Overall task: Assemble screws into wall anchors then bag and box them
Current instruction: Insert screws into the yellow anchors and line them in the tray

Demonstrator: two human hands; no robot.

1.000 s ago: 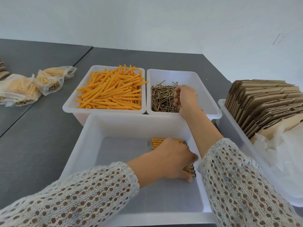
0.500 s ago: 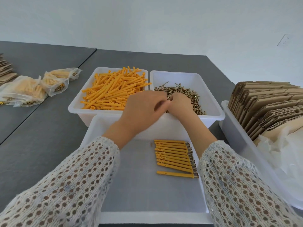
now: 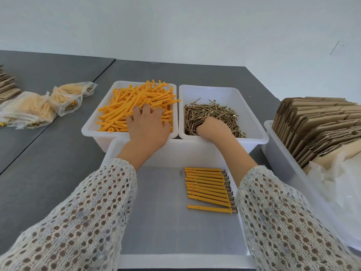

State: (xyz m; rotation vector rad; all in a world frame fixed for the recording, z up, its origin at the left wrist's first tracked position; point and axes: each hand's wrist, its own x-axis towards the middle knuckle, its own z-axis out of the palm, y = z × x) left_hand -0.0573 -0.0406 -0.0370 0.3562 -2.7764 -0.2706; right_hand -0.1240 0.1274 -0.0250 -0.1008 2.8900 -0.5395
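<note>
— Grey tabletop (image 3: 58,153) under a plain white wall. What lies at the far left?

— Clear bags (image 3: 29,112) of orange pieces, lying on the table well apart from the bins, with some flat cardboard at the very edge.

— And next along?

— A white bin (image 3: 91,130) heaped with loose orange wall anchors (image 3: 125,106). The left hand (image 3: 148,126) lies palm down on the heap near the bin's front right corner, fingers spread and bent down into the anchors. Whether it has hold of one I cannot tell.

— The neighbouring bin?

— Touching it on the right, a second white bin (image 3: 254,122) holds a tangle of brass-coloured screws (image 3: 213,112). The right hand (image 3: 213,128) is down among them at the front, fingers curled under and hidden, so what it grips, if anything, cannot be told.

— Nearer the person?

— A larger white tray (image 3: 156,259) sits just in front of both bins. On its floor, toward the right side, a row of assembled anchors with screws (image 3: 209,190) lies side by side, screw heads pointing right; the nearest one lies a little apart from the rest.

— Far right?

— Another white bin (image 3: 277,151) with upright flat cardboard boxes (image 3: 316,126) and crumpled clear plastic (image 3: 340,184).
</note>
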